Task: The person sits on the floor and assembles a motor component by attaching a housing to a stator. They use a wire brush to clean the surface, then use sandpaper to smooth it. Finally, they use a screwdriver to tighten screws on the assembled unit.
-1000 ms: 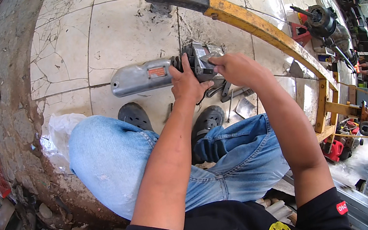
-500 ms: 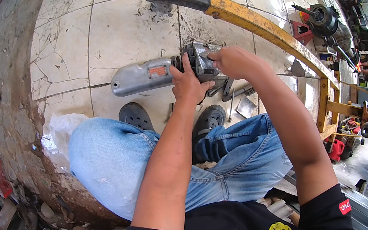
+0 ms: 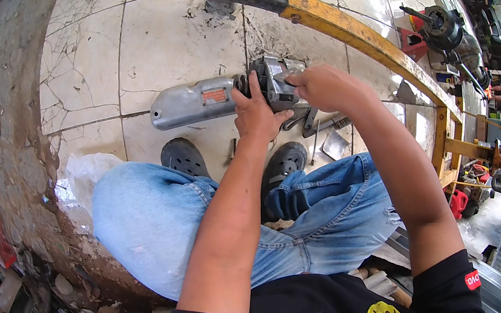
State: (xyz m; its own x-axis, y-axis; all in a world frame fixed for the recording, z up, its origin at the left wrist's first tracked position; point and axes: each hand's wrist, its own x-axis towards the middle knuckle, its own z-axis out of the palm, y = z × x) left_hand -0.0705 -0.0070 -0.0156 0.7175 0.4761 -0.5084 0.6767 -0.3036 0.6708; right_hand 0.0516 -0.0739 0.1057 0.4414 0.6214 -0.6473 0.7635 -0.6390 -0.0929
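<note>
On the tiled floor in front of me lies a silvery metal assembly [image 3: 195, 104], with a long rounded housing and a small orange-red label on its left part. A dark spring-like piece joins it to a blocky metal end [image 3: 280, 94]. My left hand [image 3: 254, 114] grips the assembly near that joint, its index finger stretched up over the dark part and its thumb along the near side. At the block's right side my right hand [image 3: 330, 87] is closed, with thumb and index finger pinched against the metal. Whatever lies inside its fingers is hidden.
Close by lie a thin rod [image 3: 314, 143], a flat metal plate [image 3: 334, 145] and dark metal pieces [image 3: 309, 119]. A yellow-and-black steel arm [image 3: 341, 23] slants over the floor to the right. Beyond it stands a red stand [image 3: 411, 43]. My shoes [image 3: 183, 158] are near the work.
My right hand has shifted very slightly at the block's right side. The left hand and the assembly stay in place.
</note>
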